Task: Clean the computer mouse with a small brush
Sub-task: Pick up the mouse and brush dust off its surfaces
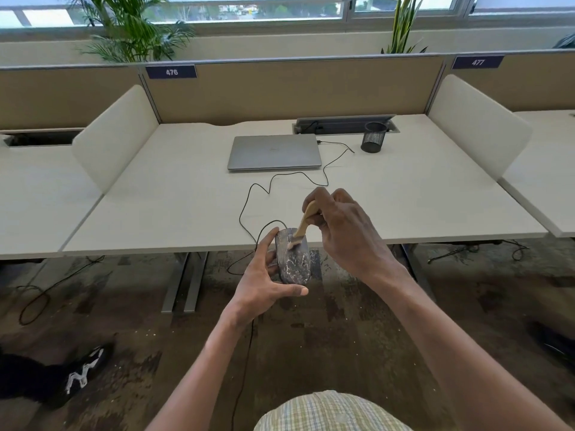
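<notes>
Left hand [264,275] grips the mouse [292,256] from its 9 o'clock side, thumb curled under the rear end, fingers along the left flank. The mouse is held in the air just off the desk [174,194] front edge, top face up and heavily speckled with pale dust. Its long axis runs 12 to 6 o'clock; the button end and cable [249,200] exit point to 12, toward the closed laptop [274,151].

The brush [303,223] slants from 1 o'clock down to its bristles, which touch the mouse's front half near the wheel. Right hand [339,231] pinches the wooden handle, lying at 2 o'clock from the mouse.

Judgement: the dust still lies rearward, so the next stroke should run along the axis toward 6 o'clock.
</notes>
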The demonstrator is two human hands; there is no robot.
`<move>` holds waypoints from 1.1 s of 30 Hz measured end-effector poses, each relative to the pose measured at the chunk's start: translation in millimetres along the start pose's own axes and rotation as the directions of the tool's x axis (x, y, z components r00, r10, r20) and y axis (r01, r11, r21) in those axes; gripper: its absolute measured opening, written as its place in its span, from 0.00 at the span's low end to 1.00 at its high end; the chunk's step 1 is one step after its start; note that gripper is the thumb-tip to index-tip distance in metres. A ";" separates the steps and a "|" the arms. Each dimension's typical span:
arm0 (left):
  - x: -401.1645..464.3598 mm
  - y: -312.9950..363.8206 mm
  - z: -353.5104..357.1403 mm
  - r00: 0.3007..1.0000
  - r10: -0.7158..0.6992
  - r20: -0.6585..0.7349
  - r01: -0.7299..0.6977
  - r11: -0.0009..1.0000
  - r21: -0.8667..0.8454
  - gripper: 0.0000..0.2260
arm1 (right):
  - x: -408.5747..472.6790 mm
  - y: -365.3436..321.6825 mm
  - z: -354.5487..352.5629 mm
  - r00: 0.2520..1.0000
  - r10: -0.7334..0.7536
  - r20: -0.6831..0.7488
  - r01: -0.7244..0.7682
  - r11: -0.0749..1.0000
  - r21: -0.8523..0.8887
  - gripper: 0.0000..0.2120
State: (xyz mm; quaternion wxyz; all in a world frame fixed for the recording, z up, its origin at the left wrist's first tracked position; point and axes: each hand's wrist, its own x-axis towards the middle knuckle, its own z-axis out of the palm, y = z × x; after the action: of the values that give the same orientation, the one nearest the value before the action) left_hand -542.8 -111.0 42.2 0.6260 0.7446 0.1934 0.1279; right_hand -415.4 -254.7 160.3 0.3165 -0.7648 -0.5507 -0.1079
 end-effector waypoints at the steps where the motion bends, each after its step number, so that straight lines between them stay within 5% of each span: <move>1: 0.0 -0.5 -0.1 1.000 0.000 -0.001 0.000 1.000 0.005 0.60 | -1.4 -0.4 0.0 1.000 -0.010 0.018 0.010 1.000 0.007 0.17; 15: -0.2 -5.8 -4.2 1.000 0.015 0.006 -0.015 1.000 -0.003 0.59 | -3.2 1.4 -3.8 0.999 0.002 0.053 -0.003 1.000 0.008 0.17; 33: -2.1 -4.9 -2.2 1.000 0.012 -0.002 -0.012 0.997 -0.081 0.57 | -4.7 14.3 -5.7 0.991 0.107 -0.084 -0.104 0.994 0.040 0.13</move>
State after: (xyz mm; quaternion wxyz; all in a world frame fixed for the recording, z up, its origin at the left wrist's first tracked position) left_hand -546.2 -109.3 38.0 0.6546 0.7198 0.1840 0.1397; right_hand -403.1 -264.6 157.1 0.3590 -0.7816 -0.4972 -0.1141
